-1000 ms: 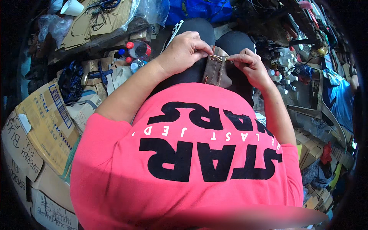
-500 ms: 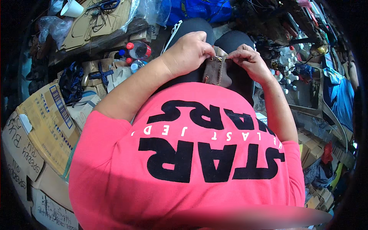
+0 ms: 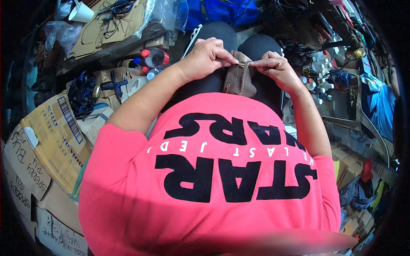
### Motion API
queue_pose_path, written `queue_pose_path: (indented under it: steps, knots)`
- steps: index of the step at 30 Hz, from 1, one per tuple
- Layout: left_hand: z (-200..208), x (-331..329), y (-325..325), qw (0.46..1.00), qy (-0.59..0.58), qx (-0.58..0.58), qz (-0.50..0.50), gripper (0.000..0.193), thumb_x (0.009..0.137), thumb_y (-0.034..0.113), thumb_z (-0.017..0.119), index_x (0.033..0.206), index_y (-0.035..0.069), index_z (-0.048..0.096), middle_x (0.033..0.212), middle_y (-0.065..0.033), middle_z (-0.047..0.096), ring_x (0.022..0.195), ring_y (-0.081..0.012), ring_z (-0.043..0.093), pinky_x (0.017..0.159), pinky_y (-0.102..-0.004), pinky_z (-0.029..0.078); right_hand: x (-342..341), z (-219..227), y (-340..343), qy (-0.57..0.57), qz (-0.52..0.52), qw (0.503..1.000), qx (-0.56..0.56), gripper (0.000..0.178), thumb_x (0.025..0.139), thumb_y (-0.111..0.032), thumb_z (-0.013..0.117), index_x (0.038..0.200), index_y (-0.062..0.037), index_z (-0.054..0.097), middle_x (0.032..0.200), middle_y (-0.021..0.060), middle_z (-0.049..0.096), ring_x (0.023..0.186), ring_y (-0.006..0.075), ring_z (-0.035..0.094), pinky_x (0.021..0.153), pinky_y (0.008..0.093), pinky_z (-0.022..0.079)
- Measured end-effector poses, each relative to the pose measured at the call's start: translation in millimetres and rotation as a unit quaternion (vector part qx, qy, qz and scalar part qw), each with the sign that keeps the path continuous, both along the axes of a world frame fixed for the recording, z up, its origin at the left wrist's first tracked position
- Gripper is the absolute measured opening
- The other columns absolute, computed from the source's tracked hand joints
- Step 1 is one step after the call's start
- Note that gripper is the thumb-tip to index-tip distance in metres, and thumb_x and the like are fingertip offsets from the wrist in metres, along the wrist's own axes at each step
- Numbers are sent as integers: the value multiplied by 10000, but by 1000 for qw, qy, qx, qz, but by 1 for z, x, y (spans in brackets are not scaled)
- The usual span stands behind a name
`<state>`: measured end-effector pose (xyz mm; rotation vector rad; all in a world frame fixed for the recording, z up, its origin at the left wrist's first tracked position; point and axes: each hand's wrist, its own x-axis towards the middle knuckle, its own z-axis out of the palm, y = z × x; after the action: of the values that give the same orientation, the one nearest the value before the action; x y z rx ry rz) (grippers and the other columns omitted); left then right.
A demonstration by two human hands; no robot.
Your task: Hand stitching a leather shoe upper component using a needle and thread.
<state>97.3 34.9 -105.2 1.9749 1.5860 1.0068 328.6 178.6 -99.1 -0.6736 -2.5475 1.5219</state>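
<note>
Nearest me, above the hem of the bright pink short-sleeved shirt (image 3: pixel 136 205), the left hand (image 3: pixel 206 57) has rolled over since half a second ago: more of its curled fingers shows and its fingertips sit slightly lower. Its grip looks pinched together on a thin pale tan cord (image 3: pixel 243 64). The right hand (image 3: pixel 279 70) has barely shifted, its grip closed on the cord's other side, index finger straight. The stitched brown leather piece (image 3: pixel 235 81) lies between the dark-trousered knees (image 3: pixel 259 45), its upper part just under the fingertips.

Beside the left forearm, with little room, lies a clear plastic bottle with a red cap (image 3: pixel 157 57); I can't tell what's inside. A cluster of clear, white-capped plastic bottles (image 3: pixel 310 84) crowds the right forearm, leaving a narrow gap.

Farther off, past the knees, sits a shiny blue plastic bag (image 3: pixel 228 13), contents hidden. A white plastic cup (image 3: pixel 82 13) leans at the far left, something thin poking from its mouth, beside flat brown cardboard sheets (image 3: pixel 90 38).
</note>
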Motion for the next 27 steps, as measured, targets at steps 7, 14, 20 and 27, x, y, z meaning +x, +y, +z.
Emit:
queue_pose_path:
  steps: [7,14,20,27]
  knots:
    - [-2,-4,20,993,-67,-89,-39,208,745,33,719,912,152,754,694,-30,502,704,-166,498,661,-284,415,-4,-5,5,23,-3,1000,-20,270,778,15,667,987,-135,749,764,-6,577,763,120,543,740,246,460]
    - [13,-8,8,989,-38,-137,-48,299,784,11,680,1018,187,742,787,-40,504,785,-173,498,723,-278,423,4,-3,-4,32,-32,997,-68,239,791,-22,693,997,-130,745,775,-6,596,777,116,548,755,250,460]
    - [24,4,8,993,116,-10,-26,163,788,110,684,915,186,753,731,-29,521,792,-207,522,719,-333,391,3,-7,-4,29,-31,998,-34,246,784,-42,707,1010,-133,742,757,-3,606,786,130,539,762,254,450]
    - [19,6,15,991,121,28,-44,149,777,85,683,878,170,754,721,-32,553,738,-221,538,692,-345,405,2,-4,-5,15,-14,1000,13,240,803,5,683,1022,-83,728,791,-9,584,777,97,532,736,228,442]
